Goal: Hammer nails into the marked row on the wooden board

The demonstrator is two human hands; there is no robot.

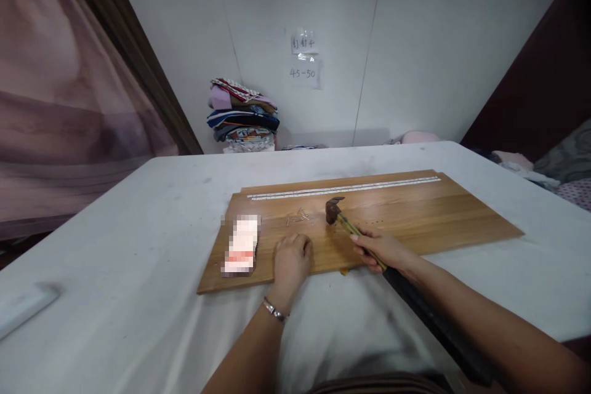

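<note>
A wooden board [415,215] lies on the white table. My right hand [379,249] is closed round the handle of a hammer [362,240], whose head is over the middle of the board. Dark small marks or nails run in a row just right of the hammer head. My left hand [292,258] rests on the board near its front edge, fingers curled; whether it holds anything is hidden. Several loose nails [301,215] lie beyond my left hand. Two white measuring strips [344,188] run along the board's far side.
A blurred-out white and red item [242,245] lies on the board's left end. Folded clothes [243,114] are stacked behind the white table [138,221]. A white object [28,308] is at the far left. Paper signs [305,72] hang on the wall.
</note>
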